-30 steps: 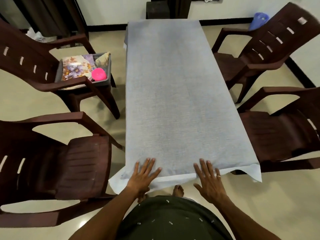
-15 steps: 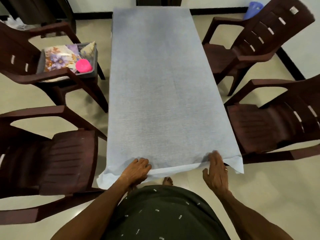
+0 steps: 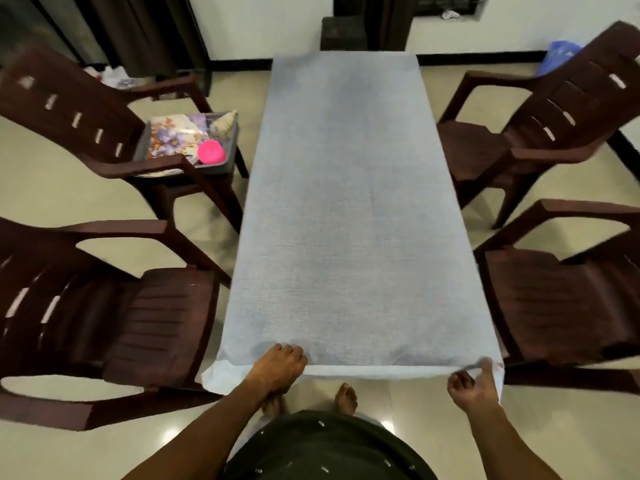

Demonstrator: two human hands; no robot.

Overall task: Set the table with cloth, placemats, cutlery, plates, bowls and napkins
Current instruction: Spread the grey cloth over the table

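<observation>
A pale blue-grey tablecloth (image 3: 346, 209) covers the long table from the near edge to the far end. My left hand (image 3: 278, 367) grips the cloth's near edge with curled fingers, left of centre. My right hand (image 3: 474, 388) pinches the cloth at its near right corner. A grey tray (image 3: 230, 161) on the far left chair holds floral placemats (image 3: 173, 138) and a pink bowl (image 3: 210, 151).
Dark brown plastic chairs stand on both sides: near left (image 3: 104, 313), far left (image 3: 79, 116), near right (image 3: 568, 306), far right (image 3: 554, 123). A blue object (image 3: 559, 55) lies on the floor behind the far right chair. My bare feet show under the table's near edge.
Both hands went from lying flat on the cloth to gripping its near edge. My right hand slid out to the right corner, and the hanging edge is pulled straighter.
</observation>
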